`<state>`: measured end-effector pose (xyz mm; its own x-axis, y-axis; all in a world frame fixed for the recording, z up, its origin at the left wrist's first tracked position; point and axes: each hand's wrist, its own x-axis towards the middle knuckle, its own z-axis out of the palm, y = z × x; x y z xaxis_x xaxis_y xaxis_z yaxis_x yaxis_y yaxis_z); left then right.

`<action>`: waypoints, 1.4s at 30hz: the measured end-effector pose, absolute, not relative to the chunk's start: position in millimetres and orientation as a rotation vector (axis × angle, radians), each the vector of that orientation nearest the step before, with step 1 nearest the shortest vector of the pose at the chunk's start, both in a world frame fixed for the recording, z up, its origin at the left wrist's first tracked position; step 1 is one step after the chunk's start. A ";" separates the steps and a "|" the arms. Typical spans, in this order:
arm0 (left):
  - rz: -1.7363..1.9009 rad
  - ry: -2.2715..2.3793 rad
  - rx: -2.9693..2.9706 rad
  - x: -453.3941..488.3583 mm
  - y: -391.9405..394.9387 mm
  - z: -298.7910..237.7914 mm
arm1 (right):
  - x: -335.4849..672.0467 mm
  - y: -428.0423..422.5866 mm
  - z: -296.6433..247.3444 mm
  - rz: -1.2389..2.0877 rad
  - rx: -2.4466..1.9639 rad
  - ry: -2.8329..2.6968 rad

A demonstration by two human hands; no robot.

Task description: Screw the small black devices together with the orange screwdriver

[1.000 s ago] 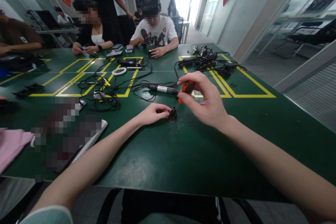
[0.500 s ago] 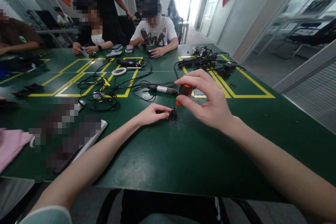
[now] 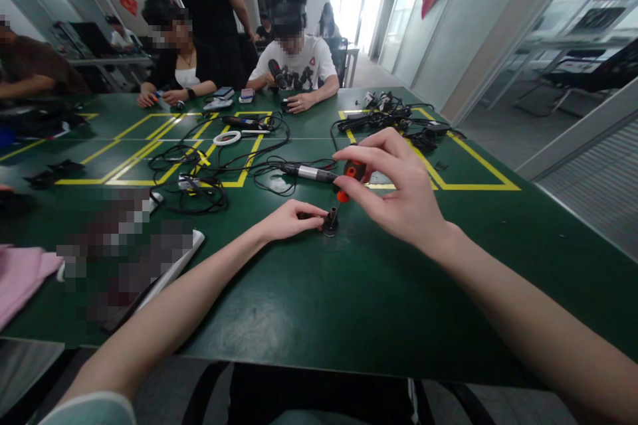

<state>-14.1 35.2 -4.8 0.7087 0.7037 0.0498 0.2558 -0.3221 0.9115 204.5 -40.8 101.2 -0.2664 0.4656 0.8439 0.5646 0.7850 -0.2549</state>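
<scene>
A small dark round part (image 3: 329,222) stands on the green table (image 3: 349,292). My left hand (image 3: 292,219) rests on the table with its fingertips pinched against that part's left side. My right hand (image 3: 399,189) hovers just above and to the right, fingers closed round an orange-and-black screwdriver (image 3: 349,176). The screwdriver's tip points down into the top of the part.
A silver-and-black handheld tool (image 3: 306,172) with tangled black cables (image 3: 199,179) lies just behind my hands. More cables and adapters (image 3: 389,116) sit at the back right inside yellow tape lines. Other people sit and stand along the far edge. A white-edged tablet (image 3: 164,272) lies at left.
My right hand has turned the screwdriver handle between its fingers and shifted slightly. The left hand stays on the part.
</scene>
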 end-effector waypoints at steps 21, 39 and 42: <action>0.556 0.777 1.984 -14.0 35.1 -7.5 | 208.2 -43.3 120.5 0.164 -0.924 -2.035; 0.582 0.737 2.020 -11.6 34.5 -12.1 | 201.7 -46.7 121.7 -0.149 -1.249 -2.039; 0.579 0.718 2.052 -12.1 34.6 -12.4 | 200.2 -47.5 122.7 -0.255 -1.442 -1.977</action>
<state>-12.1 34.6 -12.4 0.7261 0.6744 0.1340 0.2735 -0.4621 0.8436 200.2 -47.5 122.7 -0.1667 0.7717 0.6138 0.9023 0.3704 -0.2207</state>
